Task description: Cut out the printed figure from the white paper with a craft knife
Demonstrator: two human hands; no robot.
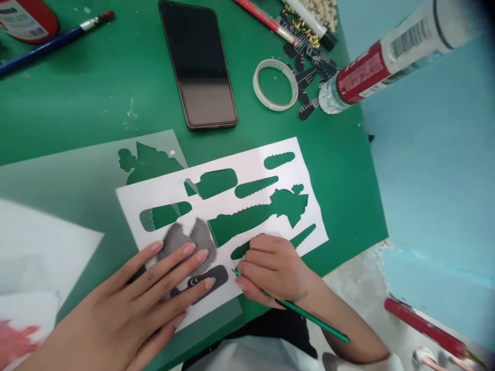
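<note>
A white sheet (216, 206) with several cut-out shapes lies on the green table. My left hand (154, 293) is spread flat on its lower left part, fingers stretched out. Under those fingers are a smudged grey patch (207, 237) and a dark rounded piece with pale marks (220, 275), both partly covered. My right hand (270, 270) rests at the lower edge of the sheet, closed round a thin green stick-like tool (317, 322). One end of the tool shows left of the fingers, near the dark piece; its kind is not clear.
A phone (204, 67), a tape roll (257, 93), black cut pieces (307, 77) and a bottle (363, 72) stand or lie beyond the sheet. A blue paintbrush (46, 46) is at upper left. Translucent sheet (77, 170) lies partly under the white one. The blue wall (425, 180) borders the right.
</note>
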